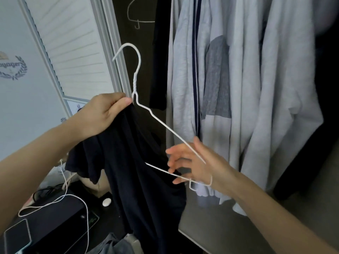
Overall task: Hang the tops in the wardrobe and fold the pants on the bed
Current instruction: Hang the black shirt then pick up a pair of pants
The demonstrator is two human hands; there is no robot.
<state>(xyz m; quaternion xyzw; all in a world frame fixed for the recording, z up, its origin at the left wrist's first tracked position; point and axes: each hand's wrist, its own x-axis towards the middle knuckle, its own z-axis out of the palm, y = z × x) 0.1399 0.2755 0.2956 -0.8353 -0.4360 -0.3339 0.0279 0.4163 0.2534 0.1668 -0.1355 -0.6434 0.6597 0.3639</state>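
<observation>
Wardrobe interior [139,52] was seen dark in the head view, with pale grey garments [238,88] hung at right and a spare white hanger [134,17] up on the rail area. A white louvred door [73,44] was seen at left. Left hand [102,114] was held at the neck of a white wire hanger [136,85], fingers [126,101] curled and pinched on a dark navy top [139,171] right by the hanger's twisted stem. The top was draped down from that hand, one sleeve hung at left, its cloth over the hanger's left arm. Right hand [192,165] was placed at the hanger's bare right end, fingers loosely spread and slightly blurred; the wire was seen across them, but a firm grip could not be told. Hanger was tilted, hook up-left, not on any rail. Below left, a black box [60,217], a white cable [55,200] and a phone [17,233] were seen.
</observation>
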